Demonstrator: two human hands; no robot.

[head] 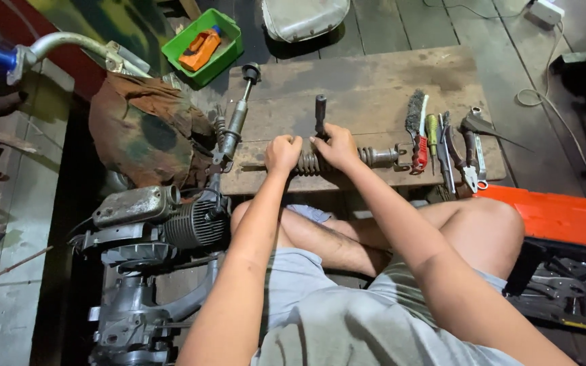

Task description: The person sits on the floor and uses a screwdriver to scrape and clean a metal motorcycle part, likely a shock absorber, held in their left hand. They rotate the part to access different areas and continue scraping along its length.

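A coil-spring shock absorber (374,157) lies across the near edge of a low wooden board (374,81). My left hand (283,153) is closed around the left end of its spring. My right hand (337,146) grips the spring just to the right, next to a dark upright handle (320,112) that rises between the two hands. A second shock absorber (237,118) lies tilted at the board's left end, touched by neither hand.
Hand tools lie in a row at the board's right: a wire brush (415,115), screwdrivers (432,132), pliers (469,152). A small engine (150,224) sits at my left knee, an open orange toolbox (557,217) to my right, a green tray (205,47) behind.
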